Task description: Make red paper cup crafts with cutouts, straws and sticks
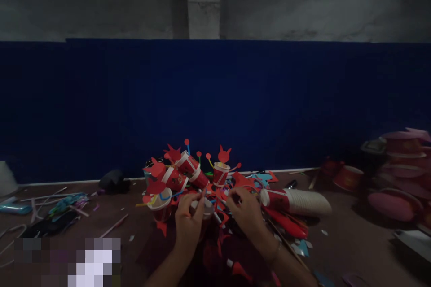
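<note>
My left hand (189, 217) is closed at the side of a red paper cup (208, 210) whose pale round end faces up. My right hand (247, 213) is a little to the right of that cup, its fingers curled and thumb pressed in; anything between them is too small and dark to make out. Several red paper cups with bendy straws and red paper cut-outs are bunched beyond my hands, one cup (221, 174) upright at the back and another cup (160, 205) by my left hand. Some of them lie tilted on each other.
A long stack of nested paper cups (299, 202) lies on its side at right, beside a red pouch-like object (289, 224). Loose straws (114, 225) and paper scraps litter the table. Blurred red and pink items (400, 170) pile up far right. A blue panel (215, 98) stands behind.
</note>
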`<act>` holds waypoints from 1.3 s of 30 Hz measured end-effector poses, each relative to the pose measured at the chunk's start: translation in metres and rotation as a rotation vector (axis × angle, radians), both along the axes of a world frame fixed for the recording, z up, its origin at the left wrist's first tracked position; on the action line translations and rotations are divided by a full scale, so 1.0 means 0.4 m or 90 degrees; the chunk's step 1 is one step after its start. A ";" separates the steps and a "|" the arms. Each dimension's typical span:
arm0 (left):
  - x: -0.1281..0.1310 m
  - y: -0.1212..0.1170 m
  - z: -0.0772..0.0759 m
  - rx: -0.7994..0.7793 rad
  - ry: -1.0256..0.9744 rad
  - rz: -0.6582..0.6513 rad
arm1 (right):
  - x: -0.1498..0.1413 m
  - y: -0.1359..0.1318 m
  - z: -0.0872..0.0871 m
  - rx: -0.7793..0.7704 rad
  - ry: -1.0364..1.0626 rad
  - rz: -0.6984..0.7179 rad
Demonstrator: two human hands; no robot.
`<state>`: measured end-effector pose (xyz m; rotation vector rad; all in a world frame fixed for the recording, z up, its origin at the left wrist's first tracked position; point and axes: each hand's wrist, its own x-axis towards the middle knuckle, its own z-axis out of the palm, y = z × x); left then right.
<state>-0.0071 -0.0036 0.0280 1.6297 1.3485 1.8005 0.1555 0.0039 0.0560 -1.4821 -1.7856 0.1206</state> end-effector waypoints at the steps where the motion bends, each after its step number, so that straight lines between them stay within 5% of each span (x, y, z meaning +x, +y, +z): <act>1: -0.006 0.005 0.002 -0.037 -0.053 0.000 | 0.011 0.009 0.002 -0.034 -0.053 -0.030; 7: -0.023 0.013 0.016 -0.086 -0.207 0.038 | 0.017 -0.015 0.022 -0.176 -0.238 -0.014; 12: -0.021 0.021 -0.002 -0.102 -0.254 -0.007 | -0.034 -0.095 0.033 -0.400 -0.318 0.247; 22: -0.011 0.035 -0.021 -0.153 -0.426 -0.148 | -0.074 -0.107 -0.008 -0.410 -0.287 0.126; 29: -0.010 0.031 -0.007 -0.167 -0.461 -0.151 | -0.029 -0.080 -0.006 -0.266 -0.210 0.130; 33: -0.010 0.034 -0.004 -0.182 -0.502 -0.157 | 0.027 -0.054 0.027 -0.260 -0.103 0.221; 39: -0.003 0.037 0.003 -0.238 -0.526 -0.266 | 0.043 -0.009 0.062 -0.277 0.286 0.338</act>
